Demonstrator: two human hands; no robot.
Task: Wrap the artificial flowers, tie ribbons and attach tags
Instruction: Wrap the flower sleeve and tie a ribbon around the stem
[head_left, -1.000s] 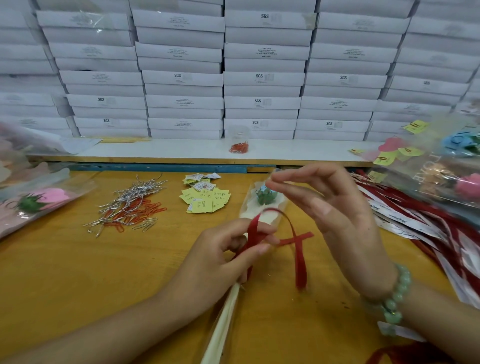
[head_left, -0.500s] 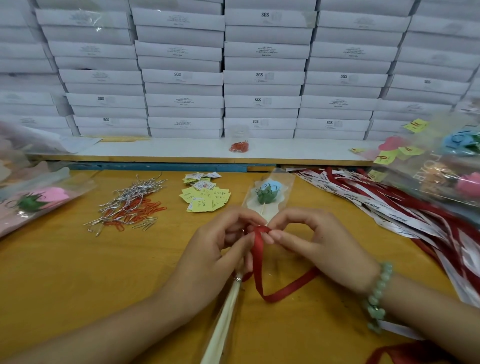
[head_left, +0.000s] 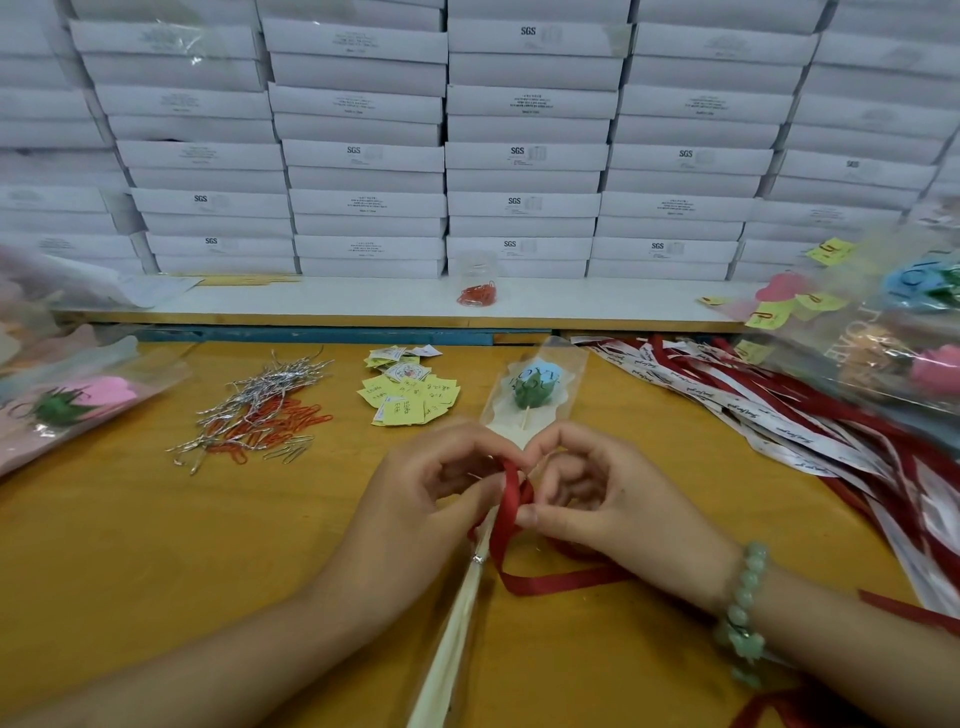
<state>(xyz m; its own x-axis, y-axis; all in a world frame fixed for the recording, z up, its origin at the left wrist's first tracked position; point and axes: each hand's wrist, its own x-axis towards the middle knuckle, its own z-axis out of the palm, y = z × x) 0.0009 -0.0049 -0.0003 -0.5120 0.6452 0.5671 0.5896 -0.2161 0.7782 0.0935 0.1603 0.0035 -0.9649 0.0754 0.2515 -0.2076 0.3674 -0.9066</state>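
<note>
A blue artificial flower (head_left: 535, 384) in a clear cellophane sleeve lies on the wooden table (head_left: 130, 545), its pale stem (head_left: 457, 623) running toward me. A red ribbon (head_left: 511, 499) loops around the sleeve where both hands meet. My left hand (head_left: 426, 499) holds the sleeve and pinches the ribbon from the left. My right hand (head_left: 613, 504), with a green bead bracelet on the wrist, pinches the ribbon between thumb and forefinger from the right. The ribbon's loose tail (head_left: 566, 579) trails on the table beneath my right hand.
Yellow tags (head_left: 410, 397) and a heap of silver and red paper clips (head_left: 260, 410) lie beyond my hands. Red and white ribbons (head_left: 779, 415) spread at the right beside wrapped flowers (head_left: 893, 332). More wrapped flowers (head_left: 78, 405) sit left. Stacked white boxes (head_left: 519, 156) line the back.
My right hand came down from above the flower and joined the left at the sleeve. The ribbon's open loop has been drawn in close to the sleeve, its tail now on the table.
</note>
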